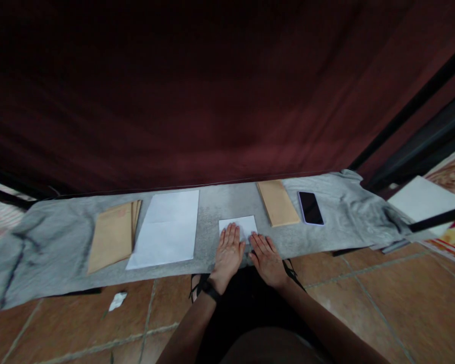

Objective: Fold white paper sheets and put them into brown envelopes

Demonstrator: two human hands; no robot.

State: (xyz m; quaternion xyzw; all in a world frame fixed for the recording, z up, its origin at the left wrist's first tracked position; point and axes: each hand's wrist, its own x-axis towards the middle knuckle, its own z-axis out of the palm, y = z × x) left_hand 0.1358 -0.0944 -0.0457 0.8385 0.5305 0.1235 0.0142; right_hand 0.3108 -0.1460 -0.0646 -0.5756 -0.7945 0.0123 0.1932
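A small white folded sheet of paper lies flat near the front edge of the cloth-covered surface. My left hand rests flat on its left part, fingers stretched out, a dark band on the wrist. On the paper's right edge lie the fingertips of my right hand, also stretched out and slightly apart. Neither hand grips anything. Both cover the lower part of the paper. To the left is larger white paper with a faint crease across it. A brown envelope lies beyond my right hand.
Several brown envelopes overlap at the left. A phone with a dark screen lies at the right. Grey cloth covers the narrow surface, rumpled at both ends. A dark red curtain hangs behind. White scrap lies on the tiled floor.
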